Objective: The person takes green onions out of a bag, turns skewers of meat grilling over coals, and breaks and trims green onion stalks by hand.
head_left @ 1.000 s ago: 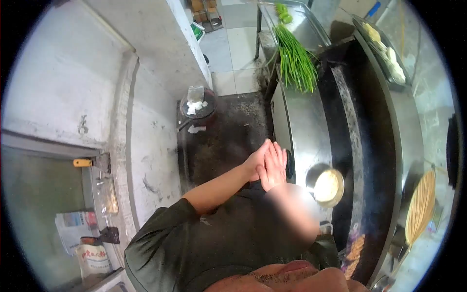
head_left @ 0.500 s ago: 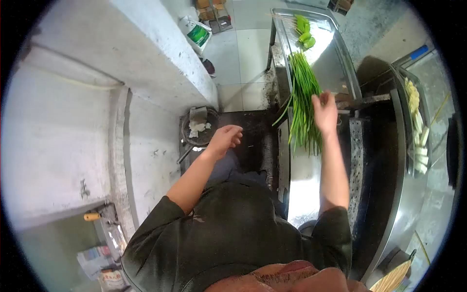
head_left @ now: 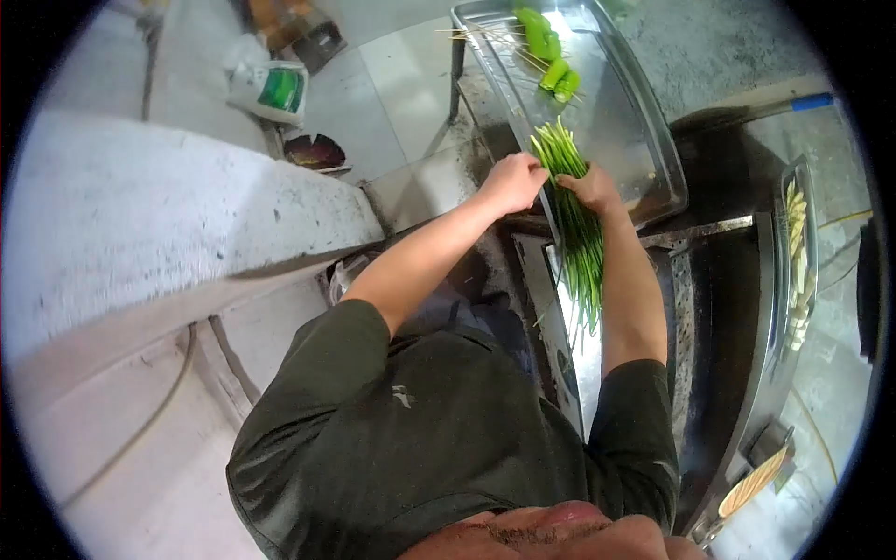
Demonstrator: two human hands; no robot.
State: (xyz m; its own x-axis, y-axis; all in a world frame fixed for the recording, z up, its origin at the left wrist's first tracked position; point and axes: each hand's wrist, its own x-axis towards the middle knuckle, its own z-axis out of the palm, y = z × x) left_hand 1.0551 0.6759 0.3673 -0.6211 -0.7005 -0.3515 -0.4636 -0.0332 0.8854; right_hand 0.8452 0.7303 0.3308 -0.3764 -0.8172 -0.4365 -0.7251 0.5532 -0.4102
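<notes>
Apparently gathering, right hand (head_left: 597,189) clamps chives (head_left: 581,245), left hand (head_left: 514,183) curls at their edge, grip unclear, next move likely needing them kept together.

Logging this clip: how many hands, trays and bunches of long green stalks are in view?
Hands: 2 (left hand, right hand)
Trays: 2 (large metal tray, narrow tray)
Bunches: 1 (bunch of green stalks)
Total: 5

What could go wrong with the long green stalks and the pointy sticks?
The green stalks fan out below the right hand, so some might slip and fall. Thin sticks near the green peppers poke past the edge of the metal tray, so they could prick someone.
</notes>
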